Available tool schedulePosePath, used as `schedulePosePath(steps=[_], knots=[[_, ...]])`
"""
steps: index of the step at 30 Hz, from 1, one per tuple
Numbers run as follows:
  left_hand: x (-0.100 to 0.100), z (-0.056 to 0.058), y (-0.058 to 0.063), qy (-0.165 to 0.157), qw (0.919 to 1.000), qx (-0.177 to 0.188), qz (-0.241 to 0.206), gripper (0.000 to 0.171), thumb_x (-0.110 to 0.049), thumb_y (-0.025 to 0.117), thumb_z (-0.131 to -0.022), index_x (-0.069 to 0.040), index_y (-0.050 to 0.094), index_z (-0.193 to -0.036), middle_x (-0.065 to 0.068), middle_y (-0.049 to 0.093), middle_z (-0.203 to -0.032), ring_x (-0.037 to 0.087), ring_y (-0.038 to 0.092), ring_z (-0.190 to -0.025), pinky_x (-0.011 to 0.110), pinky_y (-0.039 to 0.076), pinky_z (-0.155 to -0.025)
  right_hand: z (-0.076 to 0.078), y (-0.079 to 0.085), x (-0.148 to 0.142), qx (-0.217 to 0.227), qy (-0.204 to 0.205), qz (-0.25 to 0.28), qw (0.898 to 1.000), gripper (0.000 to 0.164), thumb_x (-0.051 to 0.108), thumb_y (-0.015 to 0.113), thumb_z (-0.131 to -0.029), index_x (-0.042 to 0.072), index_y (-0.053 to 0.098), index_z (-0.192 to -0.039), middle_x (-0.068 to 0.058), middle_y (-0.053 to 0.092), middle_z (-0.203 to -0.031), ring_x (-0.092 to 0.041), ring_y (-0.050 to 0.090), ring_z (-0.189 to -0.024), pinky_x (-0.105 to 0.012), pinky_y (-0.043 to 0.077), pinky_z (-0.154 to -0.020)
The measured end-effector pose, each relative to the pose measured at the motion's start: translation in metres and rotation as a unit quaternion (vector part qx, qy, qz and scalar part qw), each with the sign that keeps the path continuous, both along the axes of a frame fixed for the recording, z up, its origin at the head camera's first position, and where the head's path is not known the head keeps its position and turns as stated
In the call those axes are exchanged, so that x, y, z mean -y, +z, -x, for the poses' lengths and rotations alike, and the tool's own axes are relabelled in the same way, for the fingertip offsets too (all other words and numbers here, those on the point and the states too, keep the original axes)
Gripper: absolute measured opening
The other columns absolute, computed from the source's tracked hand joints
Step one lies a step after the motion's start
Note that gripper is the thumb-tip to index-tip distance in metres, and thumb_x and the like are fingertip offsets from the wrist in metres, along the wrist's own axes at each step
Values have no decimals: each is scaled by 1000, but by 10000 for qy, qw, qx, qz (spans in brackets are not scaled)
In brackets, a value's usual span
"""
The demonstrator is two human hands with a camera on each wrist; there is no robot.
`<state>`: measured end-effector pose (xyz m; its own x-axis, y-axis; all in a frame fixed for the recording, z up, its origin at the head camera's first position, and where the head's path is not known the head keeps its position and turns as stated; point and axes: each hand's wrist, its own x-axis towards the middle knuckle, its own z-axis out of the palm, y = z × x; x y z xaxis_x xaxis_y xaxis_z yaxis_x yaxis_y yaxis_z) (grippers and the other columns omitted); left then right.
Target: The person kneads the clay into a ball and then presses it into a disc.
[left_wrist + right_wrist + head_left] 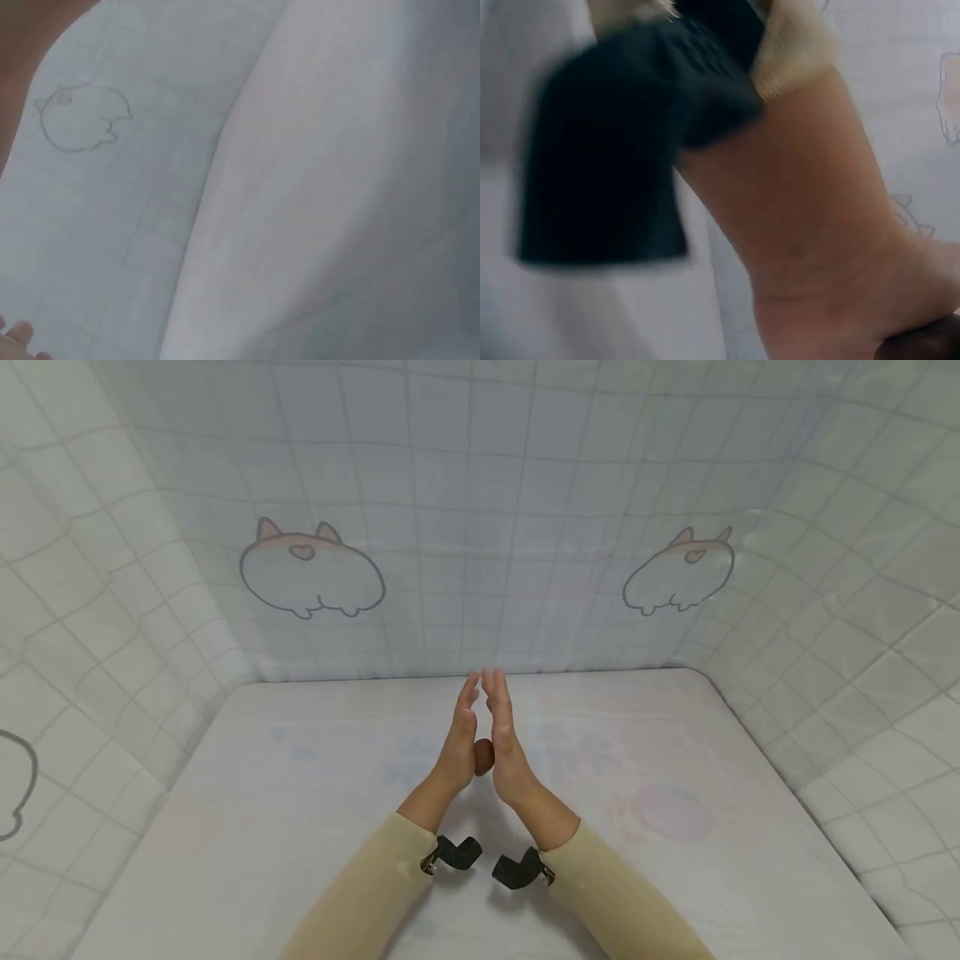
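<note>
A small brown lump [483, 757], smooth and rounded like clay, sits between the two palms above the table. My left hand [458, 747] presses it from the left with fingers straight and pointing forward. From the other side my right hand [506, 747] presses with its fingers also extended, the fingertips of both hands close together. In the right wrist view, the left wrist [810, 225] fills the middle, and a dark edge of the lump [922, 343] shows at the lower right corner. The left wrist view catches only fingertips [20, 332] and blurred skin at its left edge.
A white table [285, 827] with faint pastel prints lies beneath the hands. Grid-patterned white curtains [480, 527] with animal drawings surround it at the back and sides. Each wrist carries a black camera mount [459, 853] at the cuff of a pale yellow sleeve [367, 893].
</note>
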<state>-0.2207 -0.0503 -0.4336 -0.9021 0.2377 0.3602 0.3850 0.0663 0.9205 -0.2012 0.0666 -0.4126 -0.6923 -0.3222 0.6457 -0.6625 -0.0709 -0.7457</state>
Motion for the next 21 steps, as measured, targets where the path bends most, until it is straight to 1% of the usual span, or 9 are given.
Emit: schedulePosePath(steps=[1, 3, 6, 8, 13, 17, 18, 20, 21], knots=[[-2, -2, -2, -90, 9999, 78, 10, 87, -81, 7, -92, -29, 3, -162, 8, 10, -165, 26, 45, -131, 64, 34, -102, 1, 2, 0, 48, -67, -30, 10000, 89, 73, 9, -99, 12, -12, -160, -14, 4, -167, -29, 5, -153, -59, 6, -118], [-4, -5, -4, -297, 9993, 185, -105, 79, -75, 5, -96, -32, 4, -162, 7, 8, -166, 24, 45, -129, 63, 34, -103, 5, 5, -2, 142, -215, -80, 9996, 88, 74, 9, -98, 15, -12, -160, -12, 4, -167, -27, 6, -153, -59, 6, -118], [-8, -8, -4, -512, 9982, 123, -275, 79, -71, 2, -98, -26, 4, -162, 5, 6, -167, 33, 48, -129, 59, 35, -105, 12, 4, -4, 221, -498, -123, 9984, 90, 76, 7, -96, 16, -11, -161, -13, 6, -167, -25, 8, -153, -57, 8, -119], [-10, -11, -2, -573, 9975, 3, -419, 82, -72, 3, -98, -22, 4, -162, 1, 3, -168, 31, 17, -150, 62, 12, -117, 17, 2, -6, 215, -627, -112, 9977, 92, 77, 8, -96, 14, -10, -161, -14, 6, -167, -26, 9, -153, -57, 9, -119], [-9, -19, 8, -455, 9960, -314, -706, 94, -78, 6, -94, -14, 3, -162, 6, 3, -168, 34, 16, -151, 59, 10, -118, 25, -9, -7, 519, -659, -296, 9960, 94, 81, 12, -93, 20, -11, -161, -5, 2, -168, -24, 4, -153, -63, 7, -116], [-6, -21, 17, -278, 9942, -434, -939, 99, -82, 10, -91, -13, 1, -162, 9, 3, -167, 34, 12, -151, 63, 6, -117, 24, -16, -5, 792, -457, -362, 9952, 97, 84, 13, -90, 22, -12, -161, -7, -2, -168, -25, 1, -152, -69, 11, -113], [-5, -21, 20, -228, 9938, -409, -1007, 100, -84, 12, -90, -15, 2, -162, 9, 5, -166, 33, 11, -151, 64, 5, -116, 23, -18, -4, 867, -368, -344, 9950, 97, 84, 13, -89, 23, -13, -160, -7, -3, -168, -28, 21, -148, -67, 18, -111], [-4, -21, 24, -122, 9929, -381, -1118, 101, -86, 14, -88, -19, 2, -162, 9, 8, -166, 33, 9, -151, 67, 4, -114, 20, -19, -1, 990, -196, -347, 9943, 98, 85, 14, -88, 25, -14, -160, -7, -4, -167, -24, 52, -117, -57, 39, -97], [-4, -21, 27, -57, 9925, -378, -1158, 101, -87, 16, -88, -20, 3, -162, 9, 11, -165, 33, 9, -151, 68, 5, -113, 17, -20, 0, 968, -148, -376, 9945, 97, 84, 13, -89, 24, -15, -160, -7, -5, -167, -20, 51, -116, -55, 39, -97]])
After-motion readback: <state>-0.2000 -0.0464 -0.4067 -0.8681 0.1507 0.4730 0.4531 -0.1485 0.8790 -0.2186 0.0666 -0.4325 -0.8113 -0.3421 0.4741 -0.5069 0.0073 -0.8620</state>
